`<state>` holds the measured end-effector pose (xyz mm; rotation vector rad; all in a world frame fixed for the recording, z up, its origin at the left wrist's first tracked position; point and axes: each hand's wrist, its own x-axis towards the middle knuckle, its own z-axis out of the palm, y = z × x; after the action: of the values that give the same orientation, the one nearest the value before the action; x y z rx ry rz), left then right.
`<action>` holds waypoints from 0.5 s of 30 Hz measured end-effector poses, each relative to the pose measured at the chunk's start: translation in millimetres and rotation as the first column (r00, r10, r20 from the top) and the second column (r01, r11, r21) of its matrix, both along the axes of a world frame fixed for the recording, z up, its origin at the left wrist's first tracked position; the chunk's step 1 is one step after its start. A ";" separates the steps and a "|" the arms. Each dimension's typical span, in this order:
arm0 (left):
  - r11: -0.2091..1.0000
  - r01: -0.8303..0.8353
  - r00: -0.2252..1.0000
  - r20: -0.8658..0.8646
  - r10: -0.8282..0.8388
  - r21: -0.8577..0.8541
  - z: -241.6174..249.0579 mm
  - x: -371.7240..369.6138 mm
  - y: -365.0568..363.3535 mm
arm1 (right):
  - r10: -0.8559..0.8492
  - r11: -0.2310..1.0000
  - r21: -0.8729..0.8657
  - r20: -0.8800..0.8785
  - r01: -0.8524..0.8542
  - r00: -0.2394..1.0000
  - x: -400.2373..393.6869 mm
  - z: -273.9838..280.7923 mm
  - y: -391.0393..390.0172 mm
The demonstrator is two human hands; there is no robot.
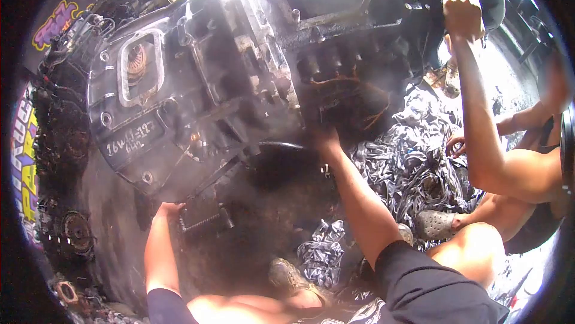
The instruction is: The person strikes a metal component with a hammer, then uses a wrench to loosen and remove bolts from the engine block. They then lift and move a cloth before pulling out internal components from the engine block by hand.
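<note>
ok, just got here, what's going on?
Someone is working bare-handed on a large dark metal machine housing with white handwritten marks. Their left hand is by its lower edge; their right hand reaches up to its shadowed underside. Both sets of fingers are too obscured to confirm a grip. On the right, a co-worker sits with a clenched hand raised near the housing's upper end, by a pile of crumpled silvery-grey strips.
</note>
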<state>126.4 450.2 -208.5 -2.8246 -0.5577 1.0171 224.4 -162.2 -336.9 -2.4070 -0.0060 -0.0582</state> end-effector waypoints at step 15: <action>0.970 0.190 0.978 -0.115 -0.174 0.150 -44.0 12.0 58.9 | -0.063 0.866 0.494 -0.045 0.077 0.997 -5.2 1.0 -6.4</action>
<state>138.4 509.1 -252.5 -2.6100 -0.3448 1.0243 219.1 -168.6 -336.0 -1.8891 0.0982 -0.0525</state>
